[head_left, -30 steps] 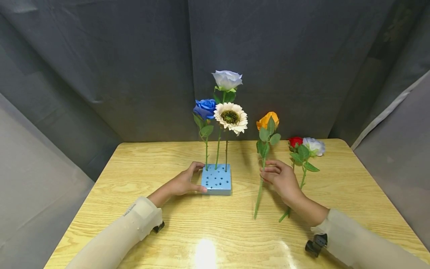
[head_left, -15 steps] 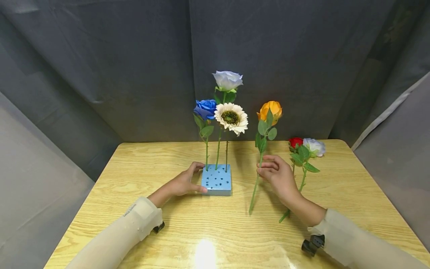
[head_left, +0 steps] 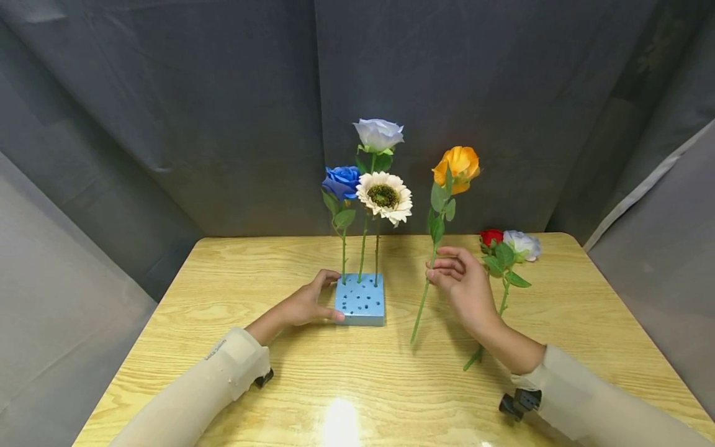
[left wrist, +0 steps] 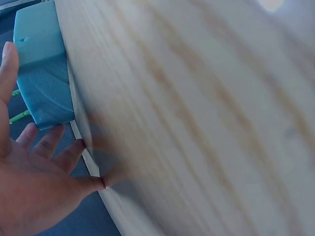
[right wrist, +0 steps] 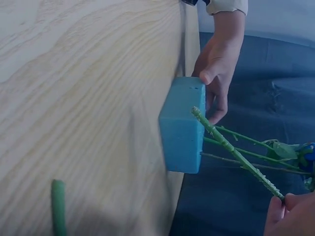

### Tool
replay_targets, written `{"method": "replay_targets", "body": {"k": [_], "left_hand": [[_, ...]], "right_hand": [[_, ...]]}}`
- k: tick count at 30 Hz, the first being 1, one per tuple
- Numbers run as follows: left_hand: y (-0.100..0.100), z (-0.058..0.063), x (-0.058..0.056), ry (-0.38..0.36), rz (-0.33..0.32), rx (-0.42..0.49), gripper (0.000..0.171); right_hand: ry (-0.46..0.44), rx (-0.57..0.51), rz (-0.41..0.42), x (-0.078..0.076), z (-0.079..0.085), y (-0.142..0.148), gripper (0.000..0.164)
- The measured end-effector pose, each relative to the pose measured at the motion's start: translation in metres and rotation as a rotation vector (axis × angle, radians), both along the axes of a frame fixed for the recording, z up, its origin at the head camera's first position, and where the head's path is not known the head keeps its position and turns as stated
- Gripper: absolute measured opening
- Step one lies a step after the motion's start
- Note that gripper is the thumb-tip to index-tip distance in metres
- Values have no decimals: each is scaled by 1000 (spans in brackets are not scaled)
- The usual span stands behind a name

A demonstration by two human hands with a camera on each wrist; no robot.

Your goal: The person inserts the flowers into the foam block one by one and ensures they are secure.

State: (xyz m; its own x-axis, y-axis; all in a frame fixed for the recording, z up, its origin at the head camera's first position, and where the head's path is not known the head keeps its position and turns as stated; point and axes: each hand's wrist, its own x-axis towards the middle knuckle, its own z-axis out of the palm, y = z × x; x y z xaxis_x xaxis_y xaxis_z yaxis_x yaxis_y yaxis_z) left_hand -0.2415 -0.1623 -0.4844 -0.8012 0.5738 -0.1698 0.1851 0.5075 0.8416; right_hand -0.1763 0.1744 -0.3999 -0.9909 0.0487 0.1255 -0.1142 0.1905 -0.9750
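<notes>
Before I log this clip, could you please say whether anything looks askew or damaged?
Nothing stands out: three flowers stand in the blue block, the right hand holds the orange rose, and the red rose and pale rose lie on the table.

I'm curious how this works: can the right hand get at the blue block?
Probably yes: nothing seems to stand between the right hand, holding the orange flower, and the blue block; the left hand is on its other side, and its front holes look free.

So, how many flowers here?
6: blue rose, tall white rose, cream sunflower in the holed blue block; orange rose in the right hand; red rose, second white rose on the wooden table.
</notes>
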Motion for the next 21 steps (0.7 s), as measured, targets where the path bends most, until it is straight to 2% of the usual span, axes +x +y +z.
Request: {"method": "replay_targets", "body": {"k": [21], "left_hand": [[0, -3, -2, 4, -5, -5, 93]], "right_hand": [[251, 47, -48, 4, 31, -16, 40]]}}
